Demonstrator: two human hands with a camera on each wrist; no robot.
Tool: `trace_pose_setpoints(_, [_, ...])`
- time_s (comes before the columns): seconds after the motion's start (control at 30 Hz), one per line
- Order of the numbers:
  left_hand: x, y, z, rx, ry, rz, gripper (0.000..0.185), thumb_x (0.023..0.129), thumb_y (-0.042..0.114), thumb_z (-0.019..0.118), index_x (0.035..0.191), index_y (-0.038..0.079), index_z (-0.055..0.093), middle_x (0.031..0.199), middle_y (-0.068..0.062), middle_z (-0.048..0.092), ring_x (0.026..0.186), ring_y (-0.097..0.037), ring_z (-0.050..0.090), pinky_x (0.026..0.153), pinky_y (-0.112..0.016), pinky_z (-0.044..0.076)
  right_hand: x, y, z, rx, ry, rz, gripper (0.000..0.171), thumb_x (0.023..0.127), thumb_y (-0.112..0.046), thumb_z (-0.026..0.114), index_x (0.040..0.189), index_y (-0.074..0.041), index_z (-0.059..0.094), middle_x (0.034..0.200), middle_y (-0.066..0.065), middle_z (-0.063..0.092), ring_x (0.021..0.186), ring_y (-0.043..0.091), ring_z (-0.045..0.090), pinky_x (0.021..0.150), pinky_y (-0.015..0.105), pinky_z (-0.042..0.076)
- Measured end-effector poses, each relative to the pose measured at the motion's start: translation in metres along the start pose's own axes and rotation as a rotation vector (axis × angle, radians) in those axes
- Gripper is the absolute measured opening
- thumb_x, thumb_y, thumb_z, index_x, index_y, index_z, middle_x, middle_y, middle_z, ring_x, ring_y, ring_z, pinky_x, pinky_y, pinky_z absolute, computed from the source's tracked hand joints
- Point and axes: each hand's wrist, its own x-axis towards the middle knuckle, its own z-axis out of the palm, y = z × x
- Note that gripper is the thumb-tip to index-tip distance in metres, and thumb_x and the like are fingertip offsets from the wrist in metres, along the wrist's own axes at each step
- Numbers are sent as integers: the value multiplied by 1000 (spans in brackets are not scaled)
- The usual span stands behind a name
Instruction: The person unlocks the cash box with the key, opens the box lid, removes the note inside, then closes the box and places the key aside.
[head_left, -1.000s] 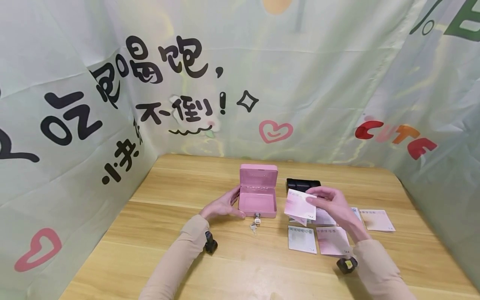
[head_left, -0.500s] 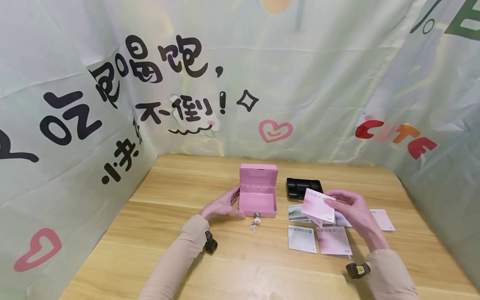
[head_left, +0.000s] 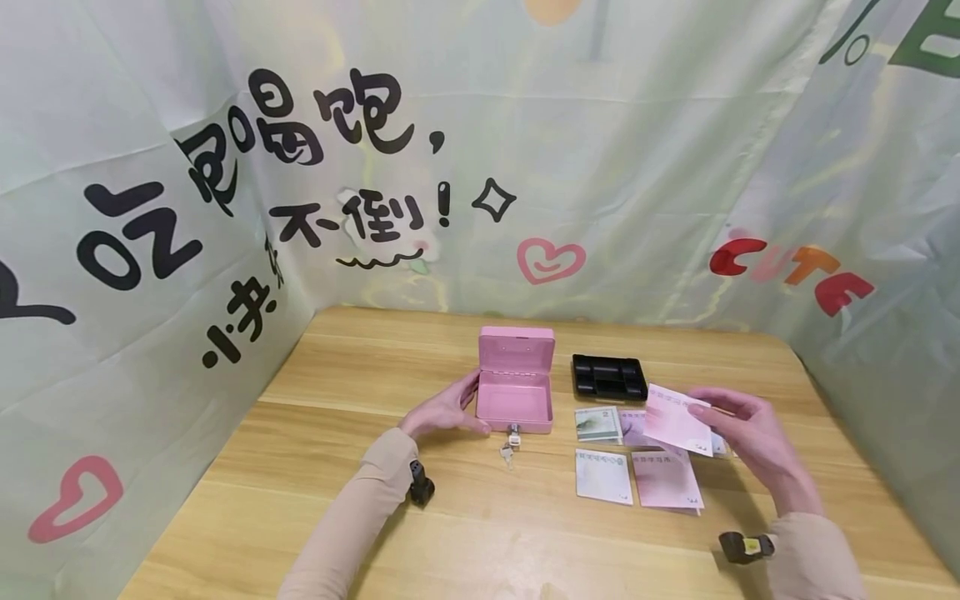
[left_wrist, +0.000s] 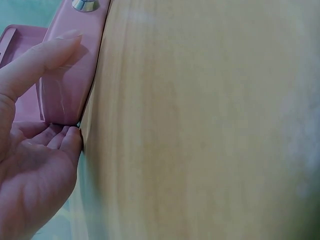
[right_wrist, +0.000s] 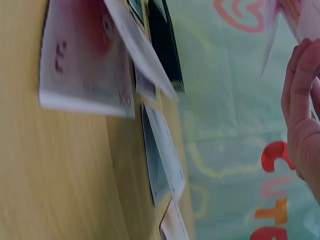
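In the head view, a pink cash box (head_left: 517, 354) stands with its lid up and its inside bare. Keys (head_left: 507, 454) hang at its front lock (head_left: 514, 435). My left hand (head_left: 444, 412) holds the box's front left corner; in the left wrist view the thumb (left_wrist: 50, 56) lies along the front face and the fingers bend at the side. Above the notes on the table, my right hand (head_left: 753, 429) pinches a folded pink banknote (head_left: 675, 418) by its right edge. Only part of that note shows in the right wrist view.
Behind the notes lies a black compartment tray (head_left: 609, 395). Several folded banknotes rest on the table (head_left: 420, 533), among them a green one (head_left: 598, 425), a pale one (head_left: 603, 477), a purple one (head_left: 633, 429) and a pink one (head_left: 666, 481). A printed curtain (head_left: 637, 167) encloses the table's back and sides.
My right hand has carried the pink banknote rightward, from in front of the black tray to over the right-hand notes, uncovering the tray and the green note. My left hand stays at the box.
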Motion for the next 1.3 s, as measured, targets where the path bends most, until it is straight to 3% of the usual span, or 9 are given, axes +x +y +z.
trace_pose_setpoints(0.7, [1, 0, 0, 8, 7, -12, 119, 74, -4, 81, 162, 4, 0, 171, -15, 6, 159, -32, 9, 132, -43, 10, -14, 14, -49, 31, -81, 24, 39, 99, 8, 49, 115, -17, 75, 104, -12, 75, 87, 1, 67, 70, 17, 58])
trace_pose_setpoints(0.83, [0, 1, 0, 10, 6, -5, 120, 74, -4, 81, 162, 4, 0, 171, -16, 7, 158, -33, 9, 132, -44, 10, -18, 14, -58, -65, -56, 70, 37, 99, 4, 51, 113, -20, 75, 102, -15, 74, 87, -1, 66, 71, 17, 56])
trace_pose_setpoints(1.0, [-1, 2, 1, 4, 1, 5, 118, 75, -4, 81, 161, 1, 0, 170, -19, 6, 158, -36, 9, 132, -47, 10, -22, 12, -67, -275, -19, 156, 27, 100, -6, 57, 112, -23, 75, 101, -23, 72, 90, -5, 63, 75, 13, 53])
trace_pose_setpoints(1.3, [0, 1, 1, -2, 6, -1, 120, 74, -5, 80, 162, 4, -1, 170, -18, 6, 158, -35, 9, 132, -47, 10, -26, 15, -73, -493, -24, 147, 20, 97, -9, 63, 114, -7, 73, 102, -32, 67, 89, -11, 57, 73, 11, 50])
